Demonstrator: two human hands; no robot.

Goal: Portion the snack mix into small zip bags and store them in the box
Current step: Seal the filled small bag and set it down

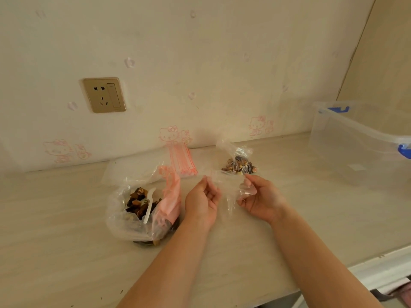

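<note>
The head view is showing two bare hands working at the centre of the frame over a pale countertop [66,252]. The left hand [203,200] is pinching the left top edge of one empty small zip bag [229,192], and the right hand [260,201] is gripping the bag's right side, fingers curled around the plastic. The bag is hanging clear and limp between them, just above the counter, nothing inside it.

One filled small bag [239,162] is sitting just above the hands in the frame, its lower half packed with brown and dark pieces of mix, its top loose and crumpled. One large bag of snack mix [138,214] is lying open at lower left of centre, showing dark and tan chunks, with one white plastic spoon [149,204] standing in it and a pink-tinted fold along its right side. One stack of unused zip bags [182,161] with red seal strips is lying fanned near the wall, above the large bag.

One clear storage box [355,147] with two blue latches is sitting at the right edge of the frame, well apart from the hands. One gold wall socket [103,95] is showing at upper left.
</note>
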